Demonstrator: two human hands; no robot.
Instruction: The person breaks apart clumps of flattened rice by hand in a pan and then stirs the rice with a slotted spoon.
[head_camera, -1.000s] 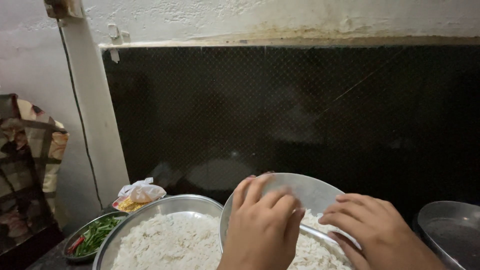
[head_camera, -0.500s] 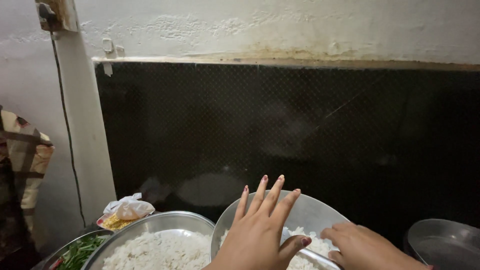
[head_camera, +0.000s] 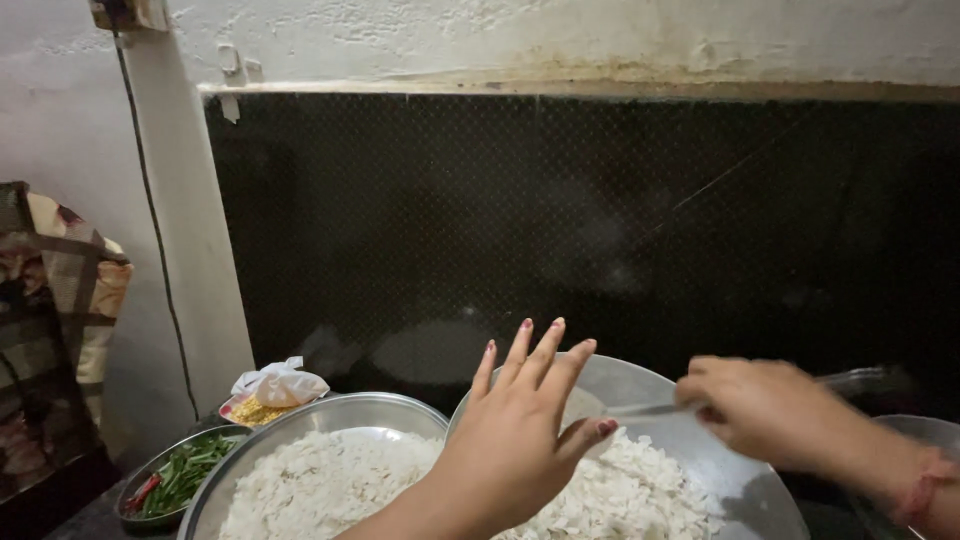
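Note:
My left hand (head_camera: 515, 425) is raised with fingers spread over a tilted steel bowl (head_camera: 700, 440) that holds white flattened rice flakes (head_camera: 630, 495). It holds nothing. My right hand (head_camera: 765, 405) is closed on a thin steel utensil (head_camera: 850, 380), blurred with motion, above the right side of that bowl. A second, wider steel bowl (head_camera: 330, 420) full of the same white flakes (head_camera: 320, 485) stands to the left, touching the tilted one.
A small dish of green chillies and a red one (head_camera: 175, 480) sits at the lower left. Behind it lies a plastic bag with yellow contents (head_camera: 270, 395). Another steel vessel (head_camera: 915, 435) is at the right edge. A dark mesh window (head_camera: 580, 220) fills the wall behind.
My left hand lifted off the flakes and spread its fingers. My right hand rose and moved right, now gripping the steel utensil. The view shifted slightly.

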